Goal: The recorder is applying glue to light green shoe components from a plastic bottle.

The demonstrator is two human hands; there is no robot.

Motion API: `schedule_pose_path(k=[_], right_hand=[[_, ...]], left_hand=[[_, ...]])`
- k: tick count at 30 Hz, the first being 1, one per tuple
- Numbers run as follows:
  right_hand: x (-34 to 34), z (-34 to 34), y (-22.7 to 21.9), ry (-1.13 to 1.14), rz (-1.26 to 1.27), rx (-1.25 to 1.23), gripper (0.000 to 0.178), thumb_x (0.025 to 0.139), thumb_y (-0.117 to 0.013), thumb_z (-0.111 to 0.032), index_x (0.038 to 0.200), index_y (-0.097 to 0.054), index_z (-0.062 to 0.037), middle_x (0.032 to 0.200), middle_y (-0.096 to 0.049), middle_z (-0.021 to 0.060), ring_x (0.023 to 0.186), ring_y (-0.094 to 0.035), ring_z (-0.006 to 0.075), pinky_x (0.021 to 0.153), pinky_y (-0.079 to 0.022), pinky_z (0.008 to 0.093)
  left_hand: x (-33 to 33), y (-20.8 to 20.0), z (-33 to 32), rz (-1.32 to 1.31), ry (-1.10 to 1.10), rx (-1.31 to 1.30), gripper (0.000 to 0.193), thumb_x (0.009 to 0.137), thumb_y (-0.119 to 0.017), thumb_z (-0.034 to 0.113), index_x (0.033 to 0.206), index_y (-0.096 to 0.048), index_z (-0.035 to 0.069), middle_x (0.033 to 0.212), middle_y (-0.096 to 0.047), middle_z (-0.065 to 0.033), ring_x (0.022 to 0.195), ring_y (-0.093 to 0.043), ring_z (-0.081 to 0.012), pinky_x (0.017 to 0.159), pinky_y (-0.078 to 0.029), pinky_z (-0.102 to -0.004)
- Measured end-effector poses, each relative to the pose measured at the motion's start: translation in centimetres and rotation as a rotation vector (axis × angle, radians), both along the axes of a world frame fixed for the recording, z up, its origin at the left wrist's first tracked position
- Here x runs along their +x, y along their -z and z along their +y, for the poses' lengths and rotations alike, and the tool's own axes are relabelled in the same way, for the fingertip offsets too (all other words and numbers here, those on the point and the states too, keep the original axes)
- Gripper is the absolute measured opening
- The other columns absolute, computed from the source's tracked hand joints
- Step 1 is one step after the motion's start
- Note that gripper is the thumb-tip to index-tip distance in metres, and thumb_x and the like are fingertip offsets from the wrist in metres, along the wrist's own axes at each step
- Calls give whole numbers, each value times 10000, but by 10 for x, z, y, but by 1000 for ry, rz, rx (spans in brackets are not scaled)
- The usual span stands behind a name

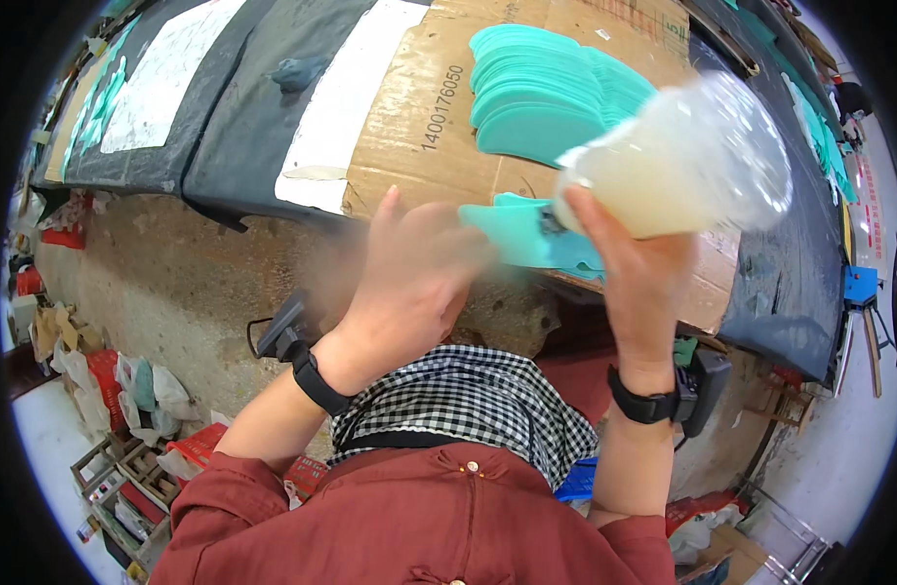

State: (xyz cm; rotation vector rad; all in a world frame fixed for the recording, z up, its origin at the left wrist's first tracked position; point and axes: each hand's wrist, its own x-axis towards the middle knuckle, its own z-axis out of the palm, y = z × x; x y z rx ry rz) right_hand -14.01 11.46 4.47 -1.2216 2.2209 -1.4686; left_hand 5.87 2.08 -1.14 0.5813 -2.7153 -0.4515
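My right hand (643, 283) is closed round a clear plastic bottle (653, 175) partly filled with a whitish liquid. The bottle is tipped, its narrow dark end low over a teal sheet piece (517, 237) at the table's near edge. At that piece's left end is my left hand (409, 268), its fingers curled but smeared by motion, so its grip cannot be made out. Just beyond, a fanned stack of rounded teal pieces (541, 97) lies on a flattened cardboard sheet (409, 127), partly hidden by the bottle.
Dark cloth covers the table (243, 127), with a white sheet (346, 88) left of the cardboard. More teal pieces (102, 102) lie at the far left. Plastic bags (146, 390) and a wooden rack (126, 497) stand on the floor at left. A blue device (860, 286) is at right.
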Motion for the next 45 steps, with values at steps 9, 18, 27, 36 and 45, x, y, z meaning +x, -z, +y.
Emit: schedule_pose_path(k=[9, 18, 27, 36, 45], right_hand=[[41, -37, 22, -252, 236, -184, 409, 799, -841, -128, 1160, -669, -41, 1013, -727, 155, 919, -721, 379, 763, -577, 436], [33, 39, 2, -174, -352, 57, 553, 869, -857, -214, 1339, -640, -20, 1250, -716, 120, 1141, -702, 242, 992, -543, 351], [-76, 94, 3, 246, 77, 30, 370, 886, -866, -55, 1210, -706, 27, 1172, -745, 77, 1037, -694, 168, 970, -554, 345], [-39, 63, 12, -8, 177, -40, 405, 822, -919, -147, 1177, -755, -43, 1165, -762, 100, 1086, -702, 267, 1006, -525, 438], [-104, 99, 15, 279, -249, -214, 422, 869, -883, -121, 1225, -704, 18, 1184, -743, 111, 1103, -697, 227, 979, -554, 402]], left_hand=[[44, 13, 0, 186, -88, 235, 339, 793, -669, 31, 1103, -751, 143, 1198, -703, -62, 1206, -608, -310, 1172, -317, -555], [44, -1, -37, 235, -186, 5, 192, 877, -714, 1, 1036, -781, 86, 1015, -730, -86, 1125, -629, -304, 1057, -468, -433], [10, -35, -57, 213, -158, 34, 223, 874, -760, 82, 1096, -778, 67, 1086, -694, -124, 1088, -608, -321, 973, -479, -416], [-63, -17, -61, 223, -82, -85, 344, 893, -785, 240, 1177, -719, 58, 1036, -675, -117, 1025, -602, -312, 933, -476, -430], [-84, -11, -86, 178, -359, 197, 411, 892, -847, 214, 1197, -648, 21, 798, -634, -74, 677, -596, -171, 640, -496, -326]])
